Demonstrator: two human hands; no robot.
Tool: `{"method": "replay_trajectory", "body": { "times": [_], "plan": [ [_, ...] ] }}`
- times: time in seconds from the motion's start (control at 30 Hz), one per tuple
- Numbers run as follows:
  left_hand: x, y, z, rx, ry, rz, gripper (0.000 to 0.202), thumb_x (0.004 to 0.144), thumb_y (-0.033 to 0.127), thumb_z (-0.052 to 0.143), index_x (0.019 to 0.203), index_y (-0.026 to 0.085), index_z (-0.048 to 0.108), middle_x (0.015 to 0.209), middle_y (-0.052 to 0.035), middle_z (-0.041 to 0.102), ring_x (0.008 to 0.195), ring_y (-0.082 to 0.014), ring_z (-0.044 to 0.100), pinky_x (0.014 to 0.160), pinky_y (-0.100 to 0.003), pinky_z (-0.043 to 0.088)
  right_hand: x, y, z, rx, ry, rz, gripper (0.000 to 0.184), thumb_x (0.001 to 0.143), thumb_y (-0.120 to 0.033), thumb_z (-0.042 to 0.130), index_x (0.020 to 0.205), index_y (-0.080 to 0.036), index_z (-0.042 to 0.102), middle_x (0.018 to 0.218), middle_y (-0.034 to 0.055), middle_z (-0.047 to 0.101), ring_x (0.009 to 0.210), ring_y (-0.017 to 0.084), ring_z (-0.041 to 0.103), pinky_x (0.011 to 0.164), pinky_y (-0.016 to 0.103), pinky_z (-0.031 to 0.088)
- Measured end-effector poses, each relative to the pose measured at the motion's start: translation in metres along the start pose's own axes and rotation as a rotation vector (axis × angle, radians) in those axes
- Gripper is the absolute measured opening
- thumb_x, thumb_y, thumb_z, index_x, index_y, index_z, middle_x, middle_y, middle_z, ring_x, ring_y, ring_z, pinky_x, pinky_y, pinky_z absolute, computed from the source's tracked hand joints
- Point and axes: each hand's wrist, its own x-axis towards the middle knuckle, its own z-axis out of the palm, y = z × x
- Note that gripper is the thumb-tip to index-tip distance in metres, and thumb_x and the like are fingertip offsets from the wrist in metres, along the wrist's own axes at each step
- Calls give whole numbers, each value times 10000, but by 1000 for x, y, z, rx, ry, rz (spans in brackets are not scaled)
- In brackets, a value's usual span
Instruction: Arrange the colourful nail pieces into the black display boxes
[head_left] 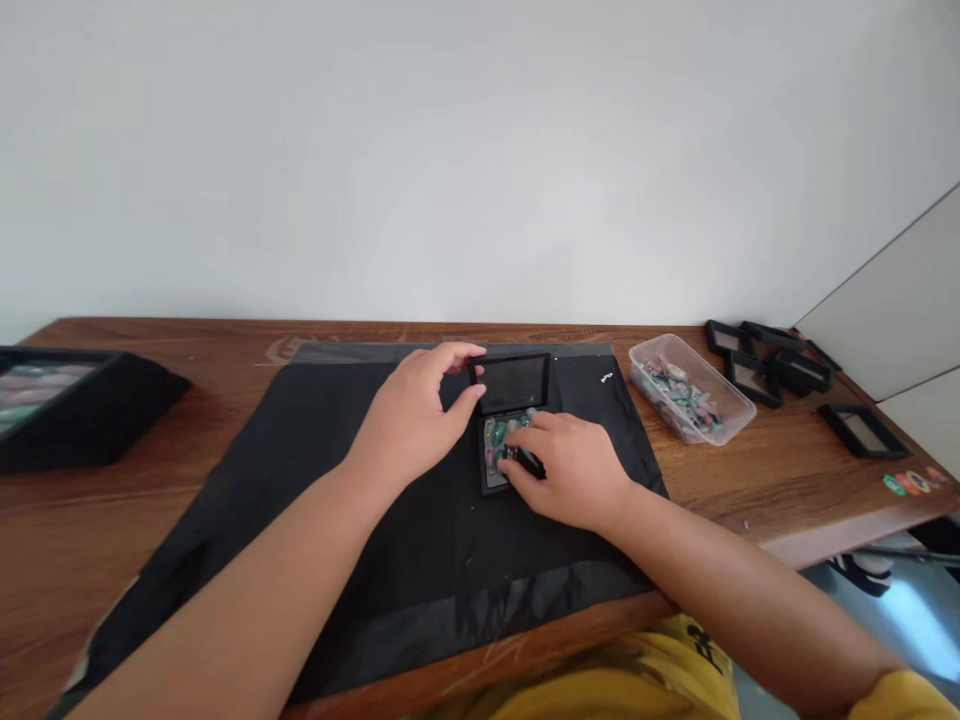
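Note:
A small black hinged display case (513, 384) lies open on a black cloth mat (360, 520). Its lid stands up and its base (495, 452) holds several green and pink stones. My left hand (416, 415) grips the lid's left edge between thumb and fingers. My right hand (570, 470) rests on the base, fingers curled in a pinch over the stones and a small dark object I cannot make out.
A clear plastic tub (690, 388) of mixed stones sits right of the mat. Several empty black cases (772, 362) lie at the far right, one more (862, 430) nearer the edge. A black tray (67, 405) stands at left. The wooden table (150, 520) ends close to me.

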Motion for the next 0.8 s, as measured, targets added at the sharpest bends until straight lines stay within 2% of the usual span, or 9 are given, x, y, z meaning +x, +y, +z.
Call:
{"method": "replay_trajectory", "body": {
  "times": [0.4, 0.57, 0.67, 0.8],
  "plan": [
    [0, 2, -3, -6, -15, -1, 362, 887, 321, 592, 1230, 246, 679, 1126, -81, 770, 1096, -298, 696, 1022, -470, 564, -2, 4, -2, 2, -17, -15, 252, 1021, -365, 613, 1158, -205, 751, 1042, 73, 759, 960, 237, 709, 752, 321, 440],
    [0, 2, -2, -9, -11, -1, 356, 890, 322, 598, 1229, 249, 676, 1128, -83, 773, 1101, -300, 696, 1021, -468, 565, -5, 6, -9, 57, 54, -1, 265, 1007, -389, 642, 1167, -213, 761, 994, 68, 748, 911, 215, 686, 742, 306, 425],
    [0, 2, -2, -9, -13, 5, 357, 893, 324, 593, 1230, 241, 675, 1122, -91, 773, 1092, -303, 697, 1016, -476, 565, -7, 14, -16, 96, 97, 27, 210, 971, -310, 665, 1130, -212, 764, 925, 46, 730, 847, 188, 660, 728, 291, 402],
    [0, 1, -2, -7, -15, 8, 351, 892, 323, 581, 1220, 244, 678, 1120, -88, 774, 1095, -301, 695, 1017, -476, 563, -10, 28, -23, 148, 10, -72, 117, 892, -146, 669, 964, -195, 747, 861, 14, 714, 790, 155, 623, 721, 270, 376]
  ]
}}
